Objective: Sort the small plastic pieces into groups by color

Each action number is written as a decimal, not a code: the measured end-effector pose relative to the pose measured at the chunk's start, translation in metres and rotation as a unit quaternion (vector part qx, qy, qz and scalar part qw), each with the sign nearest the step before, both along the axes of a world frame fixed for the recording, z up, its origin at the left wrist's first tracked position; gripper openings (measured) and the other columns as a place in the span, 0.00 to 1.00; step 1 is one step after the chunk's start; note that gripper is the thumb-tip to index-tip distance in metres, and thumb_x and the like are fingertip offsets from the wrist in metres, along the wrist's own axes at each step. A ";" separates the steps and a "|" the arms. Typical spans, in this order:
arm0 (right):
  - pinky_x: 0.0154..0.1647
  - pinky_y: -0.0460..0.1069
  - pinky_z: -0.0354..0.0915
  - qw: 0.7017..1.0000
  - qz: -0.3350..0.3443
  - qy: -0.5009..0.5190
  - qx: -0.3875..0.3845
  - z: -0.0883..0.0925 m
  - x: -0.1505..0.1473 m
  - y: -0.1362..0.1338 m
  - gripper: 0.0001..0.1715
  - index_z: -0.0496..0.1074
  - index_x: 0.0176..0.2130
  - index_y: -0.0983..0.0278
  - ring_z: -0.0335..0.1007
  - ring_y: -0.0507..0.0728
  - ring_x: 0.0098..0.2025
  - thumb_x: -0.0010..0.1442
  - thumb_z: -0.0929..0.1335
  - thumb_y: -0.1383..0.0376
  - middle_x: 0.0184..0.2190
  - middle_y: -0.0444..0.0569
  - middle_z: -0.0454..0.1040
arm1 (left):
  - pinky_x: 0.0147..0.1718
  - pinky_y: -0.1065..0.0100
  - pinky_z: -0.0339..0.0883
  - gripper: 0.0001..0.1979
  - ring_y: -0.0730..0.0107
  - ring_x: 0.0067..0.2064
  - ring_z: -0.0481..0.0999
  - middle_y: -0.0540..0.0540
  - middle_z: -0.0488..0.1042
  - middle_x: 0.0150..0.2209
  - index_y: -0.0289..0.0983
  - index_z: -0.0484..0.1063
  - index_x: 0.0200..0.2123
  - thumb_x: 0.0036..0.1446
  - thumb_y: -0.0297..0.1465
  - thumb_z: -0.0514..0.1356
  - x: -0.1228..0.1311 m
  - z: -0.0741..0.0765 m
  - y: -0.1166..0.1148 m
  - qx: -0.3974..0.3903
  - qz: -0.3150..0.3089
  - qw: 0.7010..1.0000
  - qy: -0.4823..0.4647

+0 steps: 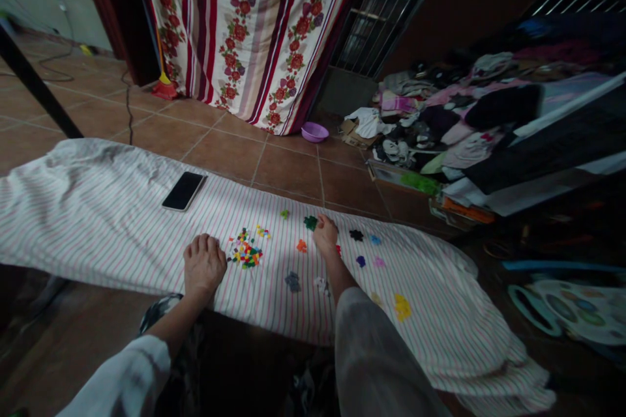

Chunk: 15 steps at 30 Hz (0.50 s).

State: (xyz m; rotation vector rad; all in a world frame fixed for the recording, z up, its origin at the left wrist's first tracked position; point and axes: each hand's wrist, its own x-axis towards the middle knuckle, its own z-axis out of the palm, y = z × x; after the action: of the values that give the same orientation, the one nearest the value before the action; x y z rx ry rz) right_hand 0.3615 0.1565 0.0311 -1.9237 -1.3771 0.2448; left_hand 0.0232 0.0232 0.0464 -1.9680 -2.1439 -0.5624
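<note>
My left hand (205, 264) rests palm down on the striped cloth, fingers lying on it. Just right of it is a mixed pile of tiny coloured pieces (247, 253). At the far edge, my right hand (325, 234) is closed, fingertips at a small dark green pile (310, 223); what they hold is too small to make out. Sorted around it are an orange pile (302, 245), a grey pile (292, 281), a white pile (321, 285), a black pile (357, 234), a dark blue pile (360, 261) and a yellow pile (402, 307). Red pieces are partly hidden behind my right wrist.
A phone (184, 191) lies on the striped cloth (122, 221) at the left. Beyond are a floral curtain (254, 32), a purple basin (315, 132) and a red broom (165, 86) on the tiled floor. Heaped clothes (440, 111) fill the right side.
</note>
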 end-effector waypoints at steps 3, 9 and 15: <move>0.56 0.55 0.66 1.000 0.014 -0.012 0.016 0.007 -0.010 -0.004 0.23 0.79 0.43 0.65 0.74 0.61 0.47 0.53 0.60 0.72 0.40 0.55 0.80 | 0.50 0.54 0.57 0.12 0.50 0.53 0.68 0.35 0.73 0.48 0.34 0.70 0.43 0.63 0.31 0.49 0.000 0.000 0.000 0.001 -0.002 1.000 0.000; 0.50 0.53 0.68 0.991 0.130 -0.010 0.037 0.017 -0.055 -0.020 0.18 0.80 0.39 0.62 0.73 0.59 0.43 0.57 0.62 0.70 0.38 0.52 0.79 | 0.50 0.54 0.58 0.12 0.50 0.52 0.68 0.35 0.73 0.48 0.34 0.70 0.43 0.63 0.31 0.49 0.000 0.002 0.000 0.001 -0.003 1.000 -0.003; 0.51 0.52 0.67 0.970 0.239 -0.033 0.023 0.011 -0.106 -0.039 0.14 0.80 0.37 0.59 0.73 0.58 0.43 0.60 0.65 0.70 0.37 0.49 0.78 | 0.48 0.55 0.58 0.12 0.51 0.51 0.68 0.36 0.72 0.46 0.34 0.70 0.42 0.63 0.31 0.49 -0.001 0.003 -0.002 0.005 -0.009 1.000 -0.004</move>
State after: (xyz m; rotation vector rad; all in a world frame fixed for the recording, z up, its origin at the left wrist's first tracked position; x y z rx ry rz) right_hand 0.2557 0.1175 0.0425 -1.5487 -1.8641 0.3779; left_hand 0.0219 0.0213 0.0492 -1.9845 -2.1259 -0.5845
